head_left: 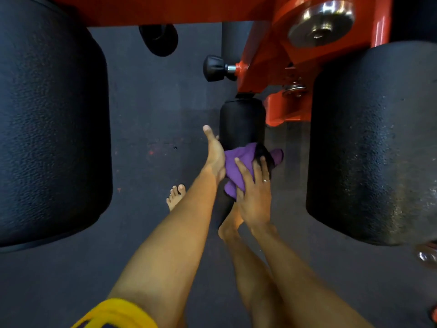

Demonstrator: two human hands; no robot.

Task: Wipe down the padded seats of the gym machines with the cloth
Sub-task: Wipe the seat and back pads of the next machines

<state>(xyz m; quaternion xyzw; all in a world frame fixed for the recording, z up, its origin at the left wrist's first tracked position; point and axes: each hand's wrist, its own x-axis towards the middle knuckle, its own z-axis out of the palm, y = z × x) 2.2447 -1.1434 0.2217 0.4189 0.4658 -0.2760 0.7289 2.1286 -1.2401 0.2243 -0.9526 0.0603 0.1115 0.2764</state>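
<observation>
A small black roller pad (241, 121) hangs low at the centre, under the orange frame. A bunched purple cloth (238, 166) lies wrapped over its lower part. My right hand (254, 195) holds the cloth against the pad, fingers spread and curved over it. My left hand (214, 157) grips the pad's left side beside the cloth, thumb pointing up along the pad. Its fingers are hidden behind the pad and cloth. Two large black roller pads, one on the left (49, 119) and one on the right (373, 143), hang close to the camera.
The orange machine frame (264, 50) runs across the top, with a black adjustment knob (214, 68) and a steel pivot disc (321, 22). Below is a dark rubber floor (153, 119). My bare feet (176, 196) stand under the small pad.
</observation>
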